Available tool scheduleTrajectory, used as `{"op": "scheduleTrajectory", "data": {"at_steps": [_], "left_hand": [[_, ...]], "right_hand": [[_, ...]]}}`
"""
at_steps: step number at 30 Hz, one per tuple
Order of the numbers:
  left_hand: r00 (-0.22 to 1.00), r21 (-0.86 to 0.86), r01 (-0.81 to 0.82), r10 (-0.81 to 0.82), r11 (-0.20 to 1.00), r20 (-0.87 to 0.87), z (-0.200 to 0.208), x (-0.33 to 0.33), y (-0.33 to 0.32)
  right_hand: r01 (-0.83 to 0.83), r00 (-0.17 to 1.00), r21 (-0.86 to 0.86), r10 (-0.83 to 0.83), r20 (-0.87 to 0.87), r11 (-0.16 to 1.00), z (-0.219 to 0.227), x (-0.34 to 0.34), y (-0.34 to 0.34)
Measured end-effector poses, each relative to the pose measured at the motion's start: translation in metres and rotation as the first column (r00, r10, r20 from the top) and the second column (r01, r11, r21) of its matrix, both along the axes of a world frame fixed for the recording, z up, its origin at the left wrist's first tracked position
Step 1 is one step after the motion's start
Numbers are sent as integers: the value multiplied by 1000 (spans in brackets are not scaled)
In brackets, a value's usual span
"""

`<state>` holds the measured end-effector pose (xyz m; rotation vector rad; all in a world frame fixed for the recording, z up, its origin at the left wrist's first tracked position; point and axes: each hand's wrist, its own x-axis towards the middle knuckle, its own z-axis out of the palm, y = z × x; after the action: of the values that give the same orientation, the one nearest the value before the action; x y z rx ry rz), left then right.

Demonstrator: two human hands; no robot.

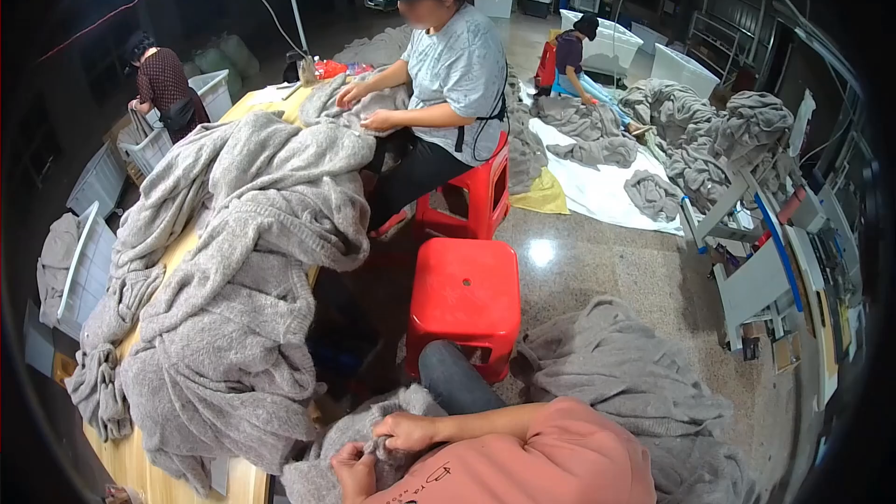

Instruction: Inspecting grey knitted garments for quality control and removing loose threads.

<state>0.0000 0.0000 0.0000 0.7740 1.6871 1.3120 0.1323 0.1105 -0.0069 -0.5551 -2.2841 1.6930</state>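
Observation:
Close to the lower edge, a grey fuzzy knit garment (317, 476) lies bunched at the table's corner and over my lap. My left hand (353, 471) is closed on a fold of it with the fingers pinched. Just above and to the right, my right hand (406, 431) grips the same knit, its fingers curled in. The two hands are close together, with a small bunch of fabric (378, 446) between them. Fingertips are partly hidden in the folds. Beside them, a large heap of grey knit garments (224, 345) covers the wooden table.
A red plastic stool (465, 289) stands beyond my knee (457, 378). More grey knits (625, 373) are piled on the floor to my right. A person in a grey shirt (457, 65) handles knitwear across the table. White bins (82, 271) line the left; a machine (765, 261) is at right.

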Motion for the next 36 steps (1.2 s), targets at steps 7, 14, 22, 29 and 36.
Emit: {"op": "scheduleTrajectory", "data": {"at_steps": [7,14,22,29,36], "left_hand": [[896,108,30,21,994,-444,-21,3,-9],[775,165,64,55,984,-630,-3,15,-6],[928,164,14,48,986,-369,-21,6,-1],[910,-32,205,-202,978,-363,8,-27,-4],[270,-243,652,-518,719,-811,101,-2,10]], "right_hand": [[152,985,91,-158,62,984,3,5,-20],[210,977,215,-213,-12,954,-2,-1,-13],[208,978,285,-208,-30,936,-6,0,-14],[397,889,54,-369,-270,916,9,11,0],[-56,932,251,141,-335,966,0,11,6]]}}
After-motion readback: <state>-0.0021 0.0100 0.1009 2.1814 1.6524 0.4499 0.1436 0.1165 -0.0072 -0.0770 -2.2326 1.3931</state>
